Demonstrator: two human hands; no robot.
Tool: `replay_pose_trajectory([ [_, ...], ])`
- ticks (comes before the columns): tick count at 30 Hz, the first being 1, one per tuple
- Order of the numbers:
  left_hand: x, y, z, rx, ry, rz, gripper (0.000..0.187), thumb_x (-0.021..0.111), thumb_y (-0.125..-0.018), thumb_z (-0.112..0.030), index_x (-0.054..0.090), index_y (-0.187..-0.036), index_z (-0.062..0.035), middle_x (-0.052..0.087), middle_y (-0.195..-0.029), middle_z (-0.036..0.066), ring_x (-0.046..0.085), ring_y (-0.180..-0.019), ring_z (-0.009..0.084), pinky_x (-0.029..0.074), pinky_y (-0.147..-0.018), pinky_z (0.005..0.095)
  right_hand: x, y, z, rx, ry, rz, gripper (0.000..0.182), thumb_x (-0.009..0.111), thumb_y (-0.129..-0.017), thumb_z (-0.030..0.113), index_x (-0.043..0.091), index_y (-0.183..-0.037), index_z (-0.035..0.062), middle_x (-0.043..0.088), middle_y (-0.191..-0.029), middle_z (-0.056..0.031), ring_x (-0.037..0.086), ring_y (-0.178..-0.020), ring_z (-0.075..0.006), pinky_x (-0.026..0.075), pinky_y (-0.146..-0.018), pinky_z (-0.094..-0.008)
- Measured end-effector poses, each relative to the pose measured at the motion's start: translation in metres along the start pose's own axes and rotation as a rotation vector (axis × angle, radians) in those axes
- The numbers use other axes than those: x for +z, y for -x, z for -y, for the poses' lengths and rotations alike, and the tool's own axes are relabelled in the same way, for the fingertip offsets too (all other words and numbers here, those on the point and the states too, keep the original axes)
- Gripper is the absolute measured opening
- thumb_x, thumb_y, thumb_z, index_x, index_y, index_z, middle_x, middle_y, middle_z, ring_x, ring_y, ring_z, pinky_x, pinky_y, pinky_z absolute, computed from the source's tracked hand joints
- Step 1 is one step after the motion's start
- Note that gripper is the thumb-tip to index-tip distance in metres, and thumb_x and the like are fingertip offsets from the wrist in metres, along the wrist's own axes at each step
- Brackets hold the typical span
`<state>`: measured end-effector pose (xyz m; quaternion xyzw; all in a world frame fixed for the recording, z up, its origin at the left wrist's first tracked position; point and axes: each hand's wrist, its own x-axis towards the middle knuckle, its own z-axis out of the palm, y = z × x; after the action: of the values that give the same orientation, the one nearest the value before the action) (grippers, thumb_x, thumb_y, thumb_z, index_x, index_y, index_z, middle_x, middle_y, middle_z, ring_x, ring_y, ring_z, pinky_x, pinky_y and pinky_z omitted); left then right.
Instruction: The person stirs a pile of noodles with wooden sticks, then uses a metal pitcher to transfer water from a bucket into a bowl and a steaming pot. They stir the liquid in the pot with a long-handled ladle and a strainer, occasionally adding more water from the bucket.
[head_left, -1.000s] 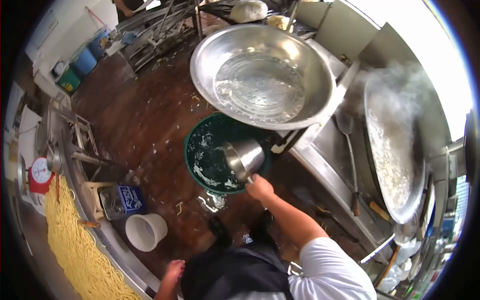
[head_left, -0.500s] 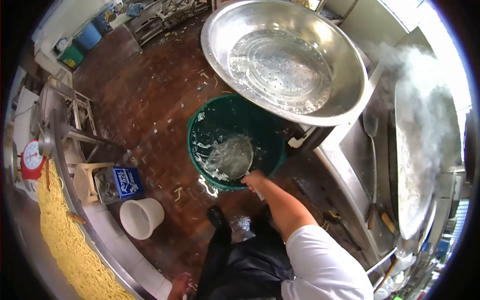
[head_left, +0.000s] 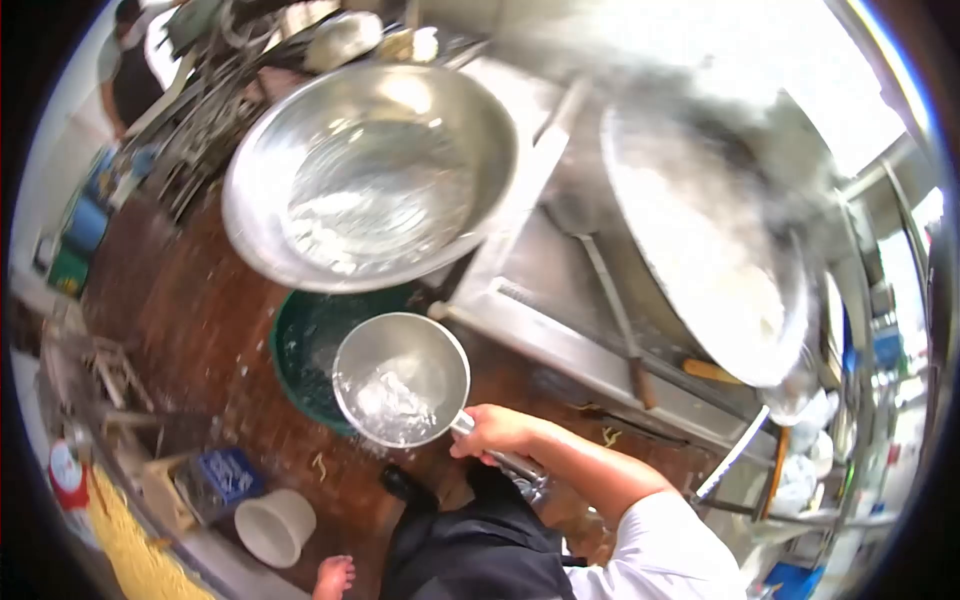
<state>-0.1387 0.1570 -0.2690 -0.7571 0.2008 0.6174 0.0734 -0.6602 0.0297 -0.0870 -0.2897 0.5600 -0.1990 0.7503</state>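
Observation:
My right hand (head_left: 490,433) is closed around the handle of a round metal dipper (head_left: 352,375), which has clear, shiny liquid in it. The dipper is held above the right side of a green tub (head_left: 292,345) on the floor and hides part of it. Just beyond the tub is a large metal basin (head_left: 250,215) with a wet, shiny bottom. Low at the left, my left hand (head_left: 336,575) hangs near a white bucket (head_left: 262,528), fingers loosely apart and holding nothing.
At the right, a big steaming pan (head_left: 690,270) sits on a metal stove (head_left: 560,300), with a long-handled ladle or turner (head_left: 605,275) beside it. Noodles (head_left: 140,545) lie on the left counter. A person (head_left: 135,75) stands far back at left.
My right hand has lifted the dipper out of the green tub, and liquid shows in it. The view has swung right, showing more of the steaming pan. My left hand remains low at the left.

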Motion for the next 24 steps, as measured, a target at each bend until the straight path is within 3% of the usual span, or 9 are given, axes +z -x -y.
replay_pose_trajectory([
  [2,0.003,-0.023,-0.022,0.017,0.078,0.07,0.017,0.063,-0.087,-0.022,0.054,-0.1,-0.0139,0.056,-0.071,0.0,0.051,-0.053,0.0097,0.036,-0.042,0.0247,-0.019,0.051,0.015,-0.057,0.007,0.001,0.021,0.071,-0.077,0.014,0.051,-0.08,0.0089,0.051,-0.061,-0.0001,0.049,-0.049,-0.0094,0.04,-0.046,-0.0255],
  [3,0.003,-0.01,-0.038,0.069,-0.052,0.087,0.032,0.06,-0.089,-0.032,0.058,-0.116,-0.0142,0.062,-0.084,0.001,0.056,-0.07,0.0108,0.045,-0.055,0.0266,-0.029,0.077,0.022,-0.076,-0.006,-0.044,0.021,0.071,-0.077,0.014,0.051,-0.08,0.0089,0.051,-0.061,-0.0001,0.049,-0.049,-0.0094,0.04,-0.046,-0.0255],
  [5,0.027,-0.004,-0.073,0.135,-0.082,0.097,0.036,0.06,-0.089,-0.034,0.056,-0.119,-0.0149,0.062,-0.087,0.0,0.055,-0.068,0.0101,0.044,-0.052,0.0249,-0.049,0.126,0.037,-0.11,-0.018,-0.091,0.022,0.071,-0.077,0.014,0.05,-0.082,0.0086,0.05,-0.062,0.0003,0.049,-0.05,-0.0091,0.04,-0.047,-0.0253],
  [6,0.04,0.003,-0.09,0.159,-0.106,0.11,0.036,0.06,-0.089,-0.034,0.056,-0.119,-0.0149,0.062,-0.087,0.0,0.055,-0.068,0.0101,0.044,-0.052,0.0249,-0.061,0.142,0.035,-0.158,-0.031,-0.133,0.025,0.071,-0.076,0.015,0.055,-0.093,0.0048,0.049,-0.061,-0.0012,0.05,-0.048,-0.0108,0.041,-0.044,-0.0267],
  [8,0.066,0.018,-0.117,0.308,-0.129,0.121,0.036,0.059,-0.089,-0.034,0.057,-0.12,-0.0157,0.063,-0.09,0.0,0.057,-0.069,0.0098,0.044,-0.052,0.0242,-0.082,0.176,0.039,-0.209,-0.076,-0.254,0.024,0.071,-0.077,0.015,0.053,-0.09,0.0056,0.05,-0.064,-0.0011,0.05,-0.05,-0.0104,0.042,-0.044,-0.0261],
  [14,0.112,0.026,-0.161,0.371,-0.24,0.182,0.033,0.057,-0.09,-0.03,0.058,-0.12,-0.0159,0.065,-0.097,0.002,0.061,-0.076,0.0123,0.047,-0.054,0.0251,-0.157,0.215,0.023,-0.452,-0.438,-0.482,0.02,0.071,-0.077,0.017,0.053,-0.08,0.0084,0.047,-0.061,0.0012,0.047,-0.047,-0.0092,0.04,-0.043,-0.0248],
  [17,0.114,0.023,-0.162,0.29,-0.275,0.155,0.033,0.058,-0.09,-0.03,0.058,-0.119,-0.015,0.065,-0.095,0.002,0.06,-0.074,0.0117,0.046,-0.054,0.0251,-0.193,0.216,0.016,-0.566,-0.737,-0.464,0.02,0.067,-0.081,0.018,0.051,-0.072,0.0109,0.046,-0.058,0.0024,0.045,-0.043,-0.0078,0.037,-0.04,-0.0245],
  [19,0.107,0.024,-0.152,0.287,-0.251,0.1,0.033,0.059,-0.09,-0.031,0.058,-0.118,-0.0146,0.065,-0.091,0.001,0.058,-0.069,0.0112,0.045,-0.051,0.0242,-0.223,0.211,0.008,-0.662,-1.01,-0.265,0.021,0.065,-0.084,0.017,0.05,-0.071,0.0129,0.045,-0.057,0.0055,0.043,-0.043,-0.0054,0.036,-0.041,-0.0224],
  [24,0.086,0.031,-0.131,0.142,-0.168,0.014,0.03,0.061,-0.089,-0.031,0.059,-0.114,-0.015,0.062,-0.083,-0.001,0.055,-0.061,0.0094,0.04,-0.046,0.022,-0.262,0.208,0.002,-1.075,-1.265,0.061,0.007,0.057,-0.088,0.015,0.053,-0.082,0.0148,0.048,-0.064,0.0081,0.048,-0.051,-0.0034,0.041,-0.051,-0.0234],
])
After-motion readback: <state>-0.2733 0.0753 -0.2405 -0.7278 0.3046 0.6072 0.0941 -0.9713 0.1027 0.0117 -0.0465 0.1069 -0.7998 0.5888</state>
